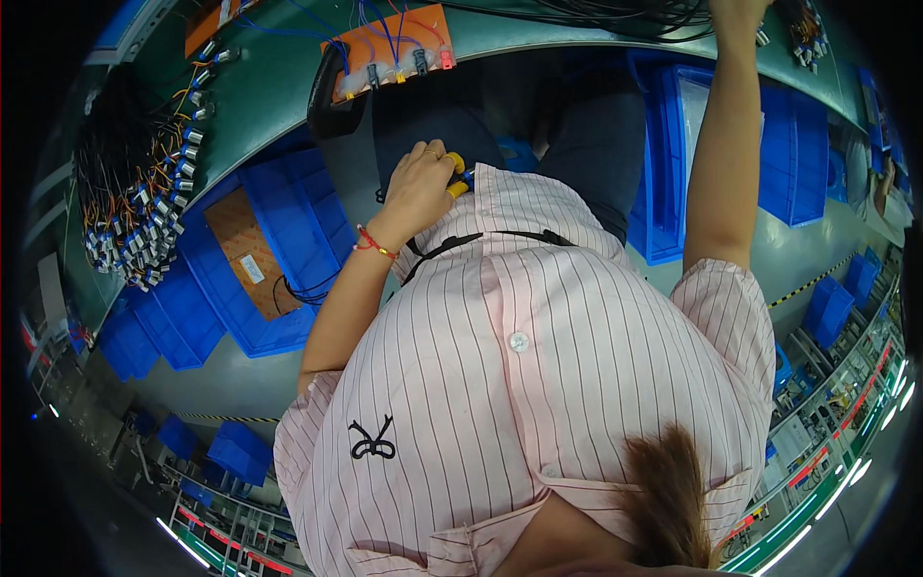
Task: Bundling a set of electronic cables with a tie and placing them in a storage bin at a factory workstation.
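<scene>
The left fingers (419, 156) grip a yellow-handled tool (458, 190).

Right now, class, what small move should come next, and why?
Probably the right hand should draw one black cable toward the body: it is beside the cables on the green bench, while the left hand holds a yellow-handled tool near the lap. The right fingertips are out of view.

We've got the table (274, 91) before us: wired parts (144, 221) bunched on its left, a board (385, 48) at its near edge, loose cables (615, 17) right of that, our right hand (738, 12) beside them. Below, bins (298, 197) both sides, cardboard (240, 236) in one leftward; left hand (420, 190) close to our body, tool (458, 189) in it.
</scene>
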The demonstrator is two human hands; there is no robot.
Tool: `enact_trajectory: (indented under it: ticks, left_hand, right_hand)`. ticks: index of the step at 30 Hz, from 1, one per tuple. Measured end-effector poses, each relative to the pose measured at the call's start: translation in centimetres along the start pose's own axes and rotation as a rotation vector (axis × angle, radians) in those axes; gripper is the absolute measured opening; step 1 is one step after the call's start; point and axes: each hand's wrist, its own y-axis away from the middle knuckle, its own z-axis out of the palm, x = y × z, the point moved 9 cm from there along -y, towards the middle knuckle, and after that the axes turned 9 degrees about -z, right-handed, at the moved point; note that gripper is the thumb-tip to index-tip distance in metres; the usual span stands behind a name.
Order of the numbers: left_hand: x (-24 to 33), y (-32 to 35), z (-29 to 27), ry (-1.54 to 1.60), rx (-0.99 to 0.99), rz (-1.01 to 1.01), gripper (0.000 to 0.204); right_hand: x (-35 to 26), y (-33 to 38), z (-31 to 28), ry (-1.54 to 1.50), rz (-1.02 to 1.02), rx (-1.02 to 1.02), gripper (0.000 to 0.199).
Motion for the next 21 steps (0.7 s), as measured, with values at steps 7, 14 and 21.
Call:
enact_trajectory:
  ticks: [7,14,21]
  left_hand:
    - [-1.2,-0.1,-0.8,0.419,-0.027,-0.127,0.021]
    - [0.4,-0.4,-3.4,1.063,-0.074,-0.193,0.015]
    - [-1.5,1.8,-8.4,0.657,0.176,-0.077,0.019]
  right_hand:
    - [-15.4,12.7,-0.7,-0.732,0.056,-0.507,0.02]
    - [-18.4,24.9,3.0,-1.304,1.054,-0.892,0.033]
    - [-3.7,23.9,0.0,-1.728,1.487,0.137,0.032]
